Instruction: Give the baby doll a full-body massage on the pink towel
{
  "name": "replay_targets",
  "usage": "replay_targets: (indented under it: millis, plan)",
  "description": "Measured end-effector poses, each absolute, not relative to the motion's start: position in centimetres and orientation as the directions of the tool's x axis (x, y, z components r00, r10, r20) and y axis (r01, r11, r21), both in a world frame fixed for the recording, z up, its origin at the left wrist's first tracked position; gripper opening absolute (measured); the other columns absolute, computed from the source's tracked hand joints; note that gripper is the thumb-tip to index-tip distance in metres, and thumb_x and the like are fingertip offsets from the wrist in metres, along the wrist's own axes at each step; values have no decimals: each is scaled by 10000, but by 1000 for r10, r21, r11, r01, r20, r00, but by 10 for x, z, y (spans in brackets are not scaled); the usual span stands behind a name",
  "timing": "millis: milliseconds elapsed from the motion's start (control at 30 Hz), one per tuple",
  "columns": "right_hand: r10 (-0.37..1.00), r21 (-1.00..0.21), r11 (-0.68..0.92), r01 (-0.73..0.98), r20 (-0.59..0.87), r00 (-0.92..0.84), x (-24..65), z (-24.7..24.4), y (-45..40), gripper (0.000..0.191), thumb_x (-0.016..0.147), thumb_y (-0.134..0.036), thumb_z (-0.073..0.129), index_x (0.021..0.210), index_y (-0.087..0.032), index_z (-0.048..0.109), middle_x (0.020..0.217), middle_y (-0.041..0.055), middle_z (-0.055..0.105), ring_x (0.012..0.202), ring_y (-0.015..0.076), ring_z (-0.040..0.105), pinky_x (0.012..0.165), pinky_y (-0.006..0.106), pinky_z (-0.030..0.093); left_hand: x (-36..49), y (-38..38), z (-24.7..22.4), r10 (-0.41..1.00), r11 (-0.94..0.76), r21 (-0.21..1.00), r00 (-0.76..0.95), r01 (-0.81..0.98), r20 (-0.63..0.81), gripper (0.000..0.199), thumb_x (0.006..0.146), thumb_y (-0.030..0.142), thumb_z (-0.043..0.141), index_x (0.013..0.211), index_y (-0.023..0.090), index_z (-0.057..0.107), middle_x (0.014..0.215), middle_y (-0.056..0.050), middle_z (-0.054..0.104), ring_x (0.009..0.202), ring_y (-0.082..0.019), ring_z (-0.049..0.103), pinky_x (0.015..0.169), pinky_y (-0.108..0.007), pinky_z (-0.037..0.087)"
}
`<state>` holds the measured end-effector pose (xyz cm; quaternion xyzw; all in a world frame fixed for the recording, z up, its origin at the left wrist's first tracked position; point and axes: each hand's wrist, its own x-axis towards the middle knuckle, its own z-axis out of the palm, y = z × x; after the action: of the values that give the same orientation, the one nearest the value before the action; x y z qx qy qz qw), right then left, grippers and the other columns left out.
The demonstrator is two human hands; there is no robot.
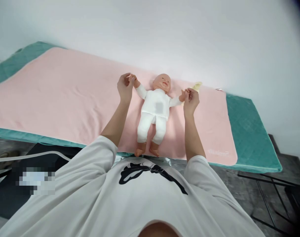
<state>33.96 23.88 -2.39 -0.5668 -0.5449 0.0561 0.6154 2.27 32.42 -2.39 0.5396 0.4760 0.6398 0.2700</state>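
A baby doll [155,104] with a white cloth body lies on its back on a pink blanket [90,92], its head toward the wall and its bare feet at the near edge. Its arms are stretched out to both sides. My left hand [125,86] is closed on the doll's hand at the left, thumb and fingers pinched together. At the right, my right hand [191,101] pinches the doll's other hand in the same way. Just behind my right hand lies a pale yellow item [197,86], partly hidden, whose kind I cannot make out.
The blanket covers most of a green quilted pad [248,131] on a long table against a white wall [189,39]. Black metal legs [263,197] stand at the lower right. A dark surface with a white cable [41,154] is at the lower left.
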Motion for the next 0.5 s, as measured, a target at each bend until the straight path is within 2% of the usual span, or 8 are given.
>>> replay_targets:
  millis: [133,267,367,433,500]
  plan:
    - [735,-792,309,527,551,396,346,-23,292,284,922,-425,534,1073,-192,599,1068,78,664,1028,175,681,980,385,553,46,377,-24,858,-420,898,-264,133,441,354,899,530,606,991,190,647,973,-66,721,1068,-200,680,910,-286,526]
    - [812,-853,155,499,398,428,337,-23,321,254,959,-326,451,1089,-149,578,1115,111,650,1023,142,673,944,316,553,65,411,-27,923,-282,942,-218,180,318,305,946,430,554,909,145,653,920,-70,729,940,-139,671,862,-260,483]
    - [855,-870,49,491,290,429,330,-24,333,279,987,-285,373,1130,-127,554,1139,118,647,1043,118,665,938,272,533,72,426,-30,950,-185,954,-207,237,235,249,924,356,574,838,137,654,853,-71,710,861,-141,657,813,-268,469]
    - [869,-877,4,481,242,433,329,-26,342,287,996,-324,379,1118,-136,557,1093,104,659,1036,140,669,922,301,548,74,433,-33,962,-149,952,-184,268,202,227,888,337,607,750,159,633,778,-59,672,838,-168,650,791,-281,475]
    - [881,-875,36,482,256,398,332,-31,351,339,997,-409,383,1085,-145,576,1030,99,663,1012,178,678,886,352,575,74,440,-39,972,-119,949,-162,291,172,251,870,313,617,665,171,584,714,-52,618,823,-182,635,789,-295,479]
